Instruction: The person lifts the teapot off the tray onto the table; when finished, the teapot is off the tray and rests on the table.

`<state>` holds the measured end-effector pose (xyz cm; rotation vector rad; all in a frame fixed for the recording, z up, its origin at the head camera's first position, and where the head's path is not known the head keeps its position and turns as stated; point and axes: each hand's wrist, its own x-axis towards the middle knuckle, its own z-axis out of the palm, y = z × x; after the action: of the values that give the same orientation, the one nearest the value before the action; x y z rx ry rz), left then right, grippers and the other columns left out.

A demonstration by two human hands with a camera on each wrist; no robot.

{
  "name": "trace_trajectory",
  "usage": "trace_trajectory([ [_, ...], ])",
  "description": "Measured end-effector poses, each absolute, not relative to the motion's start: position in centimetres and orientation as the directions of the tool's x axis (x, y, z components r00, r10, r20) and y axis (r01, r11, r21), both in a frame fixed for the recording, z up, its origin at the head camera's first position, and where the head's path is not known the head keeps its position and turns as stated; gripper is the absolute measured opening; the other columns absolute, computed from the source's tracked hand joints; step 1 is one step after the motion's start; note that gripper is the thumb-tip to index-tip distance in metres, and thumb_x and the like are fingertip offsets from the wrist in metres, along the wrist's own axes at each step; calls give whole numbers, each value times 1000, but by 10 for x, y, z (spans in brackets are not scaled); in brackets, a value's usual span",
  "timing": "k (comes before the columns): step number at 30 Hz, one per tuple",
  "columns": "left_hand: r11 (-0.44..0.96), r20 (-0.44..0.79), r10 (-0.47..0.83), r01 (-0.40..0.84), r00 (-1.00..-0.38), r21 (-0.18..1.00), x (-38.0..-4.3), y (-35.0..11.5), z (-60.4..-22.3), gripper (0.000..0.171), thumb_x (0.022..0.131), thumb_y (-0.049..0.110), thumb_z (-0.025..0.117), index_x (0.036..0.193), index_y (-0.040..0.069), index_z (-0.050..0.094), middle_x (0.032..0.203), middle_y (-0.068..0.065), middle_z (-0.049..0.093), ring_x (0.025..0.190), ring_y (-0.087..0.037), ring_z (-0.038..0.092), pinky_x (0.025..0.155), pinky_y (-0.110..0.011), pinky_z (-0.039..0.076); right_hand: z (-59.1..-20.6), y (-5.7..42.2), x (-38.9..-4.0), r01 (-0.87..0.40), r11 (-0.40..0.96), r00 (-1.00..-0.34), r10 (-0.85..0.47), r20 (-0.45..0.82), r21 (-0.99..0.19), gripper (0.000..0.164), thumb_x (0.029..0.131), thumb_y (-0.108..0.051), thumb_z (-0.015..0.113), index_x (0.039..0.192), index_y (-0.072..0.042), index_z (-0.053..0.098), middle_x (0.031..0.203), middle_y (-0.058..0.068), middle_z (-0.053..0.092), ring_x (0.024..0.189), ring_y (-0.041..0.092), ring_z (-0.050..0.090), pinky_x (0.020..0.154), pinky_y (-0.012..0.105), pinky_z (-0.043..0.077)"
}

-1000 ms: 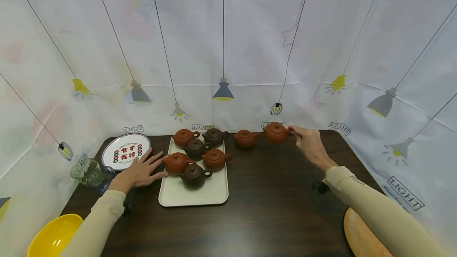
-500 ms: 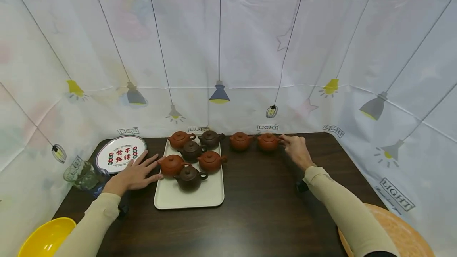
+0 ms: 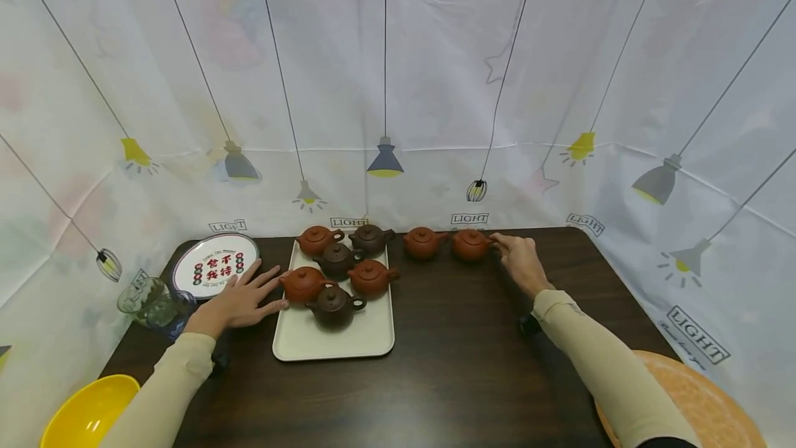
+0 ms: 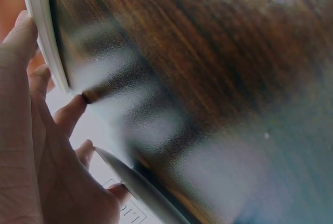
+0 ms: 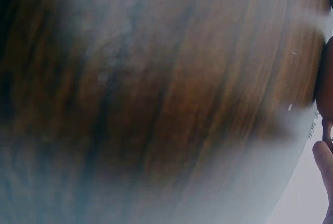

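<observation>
I look down on a dark wooden table (image 3: 448, 393), with a cream tray (image 3: 298, 341) left of centre holding six pots (image 3: 334, 308). From here I see the left hand (image 3: 239, 303) by the tray's left edge, fingers spread, gripping nothing. The right hand (image 3: 524, 265) pinches a red pot (image 3: 470, 247) by its handle; it sits upright near the table's far edge, right of another red one. I judge it unglazed clay: stiff, fairly light, grippy, easily chipped. I'd keep it level, since the lid (image 3: 470, 234) may be loose, and hold the handle (image 5: 325, 130).
</observation>
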<state>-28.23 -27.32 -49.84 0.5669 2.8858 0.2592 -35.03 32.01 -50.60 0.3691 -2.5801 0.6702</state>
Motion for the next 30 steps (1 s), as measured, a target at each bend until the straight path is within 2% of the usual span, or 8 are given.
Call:
trace_trajectory([
  [4,917,-153,380,350,-912,193,-282,-277,-502,79,107,63,51,165,9,42,176,-17,32,165,-52,12,123,-82,18,-510,317,-350,-393,833,-847,-162,506,-390,23,102,5,67,121,1,79,110,23,81,90,36,79,78,55,62],
  [8,917,-152,378,348,-913,194,-282,-277,-500,79,107,62,52,166,10,41,176,-17,32,165,-52,13,122,-83,19,-511,321,-350,-446,821,-818,-212,534,-357,38,98,7,71,136,4,71,128,28,75,112,45,76,91,58,63],
  [12,910,-158,391,354,-907,216,-283,-272,-497,80,107,63,51,166,10,40,176,-17,31,166,-51,11,123,-82,18,-499,332,-349,-528,809,-753,-305,584,-258,57,89,11,79,144,6,64,145,31,64,123,51,69,96,60,59],
  [18,914,-177,386,348,-905,209,-287,-266,-497,79,108,61,50,168,11,37,177,-17,29,166,-51,8,125,-81,16,-456,333,-347,-653,738,-641,-418,644,-171,65,84,16,81,146,5,62,148,29,63,128,49,68,97,55,58],
  [26,917,-188,381,345,-905,200,-283,-269,-490,79,108,61,50,167,10,38,177,-17,30,166,-51,9,124,-81,17,-411,284,-337,-775,624,-478,-478,737,-98,60,82,17,83,140,7,67,146,28,65,124,45,71,86,48,61],
  [30,916,-183,381,344,-906,205,-281,-270,-492,78,108,61,51,167,11,39,177,-16,30,166,-50,9,124,-81,18,-399,247,-328,-830,540,-449,-502,739,-138,61,83,15,83,141,4,67,147,27,65,118,41,75,74,40,65],
])
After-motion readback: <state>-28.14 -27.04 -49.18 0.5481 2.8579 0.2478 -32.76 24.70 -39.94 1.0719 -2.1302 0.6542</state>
